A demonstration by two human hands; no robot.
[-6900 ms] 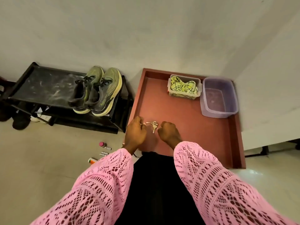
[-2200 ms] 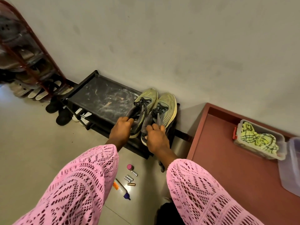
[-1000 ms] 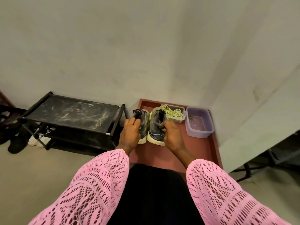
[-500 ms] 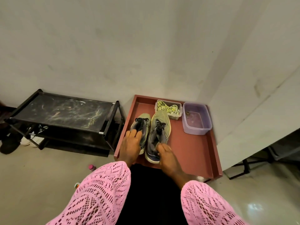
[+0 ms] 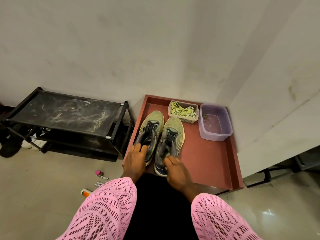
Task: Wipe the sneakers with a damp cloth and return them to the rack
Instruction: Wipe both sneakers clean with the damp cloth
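A person's left hand (image 5: 136, 160) and right hand (image 5: 177, 170) each grip a sneaker's (image 5: 150, 134) heel, the pair standing on the tray (image 5: 207, 163) near cloth (image 5: 183, 110) and basin (image 5: 215, 124), apparently staged for wiping.

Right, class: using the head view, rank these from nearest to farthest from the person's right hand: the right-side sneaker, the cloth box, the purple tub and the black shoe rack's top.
From the right hand:
1. Right-side sneaker, under its fingers.
2. Cloth box and purple tub, both at the tray's back; too close to call.
3. Shoe rack's top, far left, off the tray.
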